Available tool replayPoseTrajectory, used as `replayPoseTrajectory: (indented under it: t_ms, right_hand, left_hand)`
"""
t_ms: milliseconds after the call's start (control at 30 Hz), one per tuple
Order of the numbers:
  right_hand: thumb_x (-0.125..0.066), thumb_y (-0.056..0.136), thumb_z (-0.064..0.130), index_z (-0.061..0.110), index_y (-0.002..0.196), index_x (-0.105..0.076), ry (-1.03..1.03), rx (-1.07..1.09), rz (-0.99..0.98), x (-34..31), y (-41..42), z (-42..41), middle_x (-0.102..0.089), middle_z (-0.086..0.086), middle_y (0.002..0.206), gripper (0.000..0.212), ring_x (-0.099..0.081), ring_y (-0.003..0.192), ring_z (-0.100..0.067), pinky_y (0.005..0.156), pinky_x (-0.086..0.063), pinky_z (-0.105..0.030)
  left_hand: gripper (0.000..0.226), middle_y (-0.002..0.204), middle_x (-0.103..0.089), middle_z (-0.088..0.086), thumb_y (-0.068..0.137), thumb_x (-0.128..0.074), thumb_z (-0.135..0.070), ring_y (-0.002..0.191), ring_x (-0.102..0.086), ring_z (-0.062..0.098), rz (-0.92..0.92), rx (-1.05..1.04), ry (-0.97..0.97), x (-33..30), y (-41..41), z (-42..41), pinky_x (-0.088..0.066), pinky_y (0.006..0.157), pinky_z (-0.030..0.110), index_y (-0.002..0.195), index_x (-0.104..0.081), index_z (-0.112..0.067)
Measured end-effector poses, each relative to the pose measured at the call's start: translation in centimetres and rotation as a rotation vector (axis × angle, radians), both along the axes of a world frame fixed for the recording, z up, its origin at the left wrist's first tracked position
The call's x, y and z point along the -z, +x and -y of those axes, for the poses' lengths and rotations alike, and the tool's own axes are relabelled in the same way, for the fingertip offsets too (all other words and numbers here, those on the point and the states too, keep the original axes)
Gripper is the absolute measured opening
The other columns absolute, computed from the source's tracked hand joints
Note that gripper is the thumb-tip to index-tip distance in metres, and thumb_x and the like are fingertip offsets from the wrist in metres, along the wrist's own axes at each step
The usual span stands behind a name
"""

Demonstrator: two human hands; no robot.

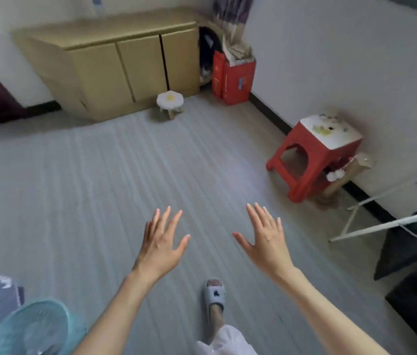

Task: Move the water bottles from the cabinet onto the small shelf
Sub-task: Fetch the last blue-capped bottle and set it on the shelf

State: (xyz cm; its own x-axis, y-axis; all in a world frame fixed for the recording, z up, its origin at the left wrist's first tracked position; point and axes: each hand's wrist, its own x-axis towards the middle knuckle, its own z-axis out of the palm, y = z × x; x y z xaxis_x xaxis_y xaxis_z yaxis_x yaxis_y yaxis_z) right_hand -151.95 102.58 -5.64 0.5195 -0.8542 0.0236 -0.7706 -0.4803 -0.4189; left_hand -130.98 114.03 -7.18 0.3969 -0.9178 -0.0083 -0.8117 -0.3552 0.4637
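A low tan cabinet (125, 65) with three shut doors stands against the far wall, across the grey floor. No water bottle shows anywhere, and I cannot pick out a small shelf. My left hand (162, 243) and my right hand (264, 238) are stretched out in front of me over the floor, palms down, fingers spread, holding nothing. Both hands are well short of the cabinet.
A tiny white flower-shaped stool (169, 103) sits before the cabinet's right door. A red box (233, 78) stands in the far corner. A red plastic stool (315, 155) is by the right wall. White rack legs (371, 224) and dark furniture are at right, a teal fan (33, 329) at lower left.
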Motion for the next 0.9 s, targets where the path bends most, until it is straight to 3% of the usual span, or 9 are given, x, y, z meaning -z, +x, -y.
replayPoseTrajectory:
  t_ms: [133,267,600,900]
  right_hand:
    - [-0.051,0.086,0.051,0.016,0.142,-0.025,-0.080,-0.144,0.072,-4.4,9.0,11.3,-0.028,-0.010,0.149,0.071,-0.019,0.140,-0.027,0.112,-0.011,-0.050]
    - [-0.044,0.086,0.054,0.021,0.144,-0.016,-0.180,-0.302,0.139,-10.3,19.2,20.9,-0.020,-0.006,0.153,0.072,-0.010,0.142,-0.023,0.115,-0.004,-0.045]
    - [-0.053,0.086,0.046,0.021,0.143,-0.021,-0.443,-0.486,0.389,-23.0,43.9,39.0,-0.022,-0.006,0.152,0.071,-0.012,0.142,-0.023,0.114,-0.006,-0.048]
    - [-0.032,0.083,0.059,0.020,0.143,-0.024,-0.607,-0.501,0.495,-28.1,64.7,52.9,-0.029,-0.007,0.149,0.072,-0.019,0.140,-0.024,0.112,-0.011,-0.047]
  left_hand:
    - [0.080,0.151,-0.022,0.010,0.072,-0.018,-0.063,0.141,-0.009,0.028,0.044,-0.129,-0.079,-3.8,7.9,8.1,-0.010,0.113,0.042,0.140,-0.028,-0.021]
    - [0.078,0.152,-0.017,0.006,0.074,-0.017,-0.063,0.141,-0.004,0.025,0.133,-0.224,-0.180,-10.0,16.6,15.5,-0.010,0.114,0.042,0.141,-0.023,-0.023]
    - [0.072,0.152,-0.018,0.007,0.078,-0.023,-0.058,0.141,-0.005,0.024,0.360,-0.305,-0.454,-22.3,38.0,32.1,-0.012,0.114,0.046,0.140,-0.025,-0.022]
    - [0.064,0.151,-0.022,0.006,0.084,-0.026,-0.053,0.141,-0.008,0.020,0.536,-0.321,-0.583,-27.6,57.9,46.3,-0.012,0.114,0.045,0.140,-0.025,-0.023]
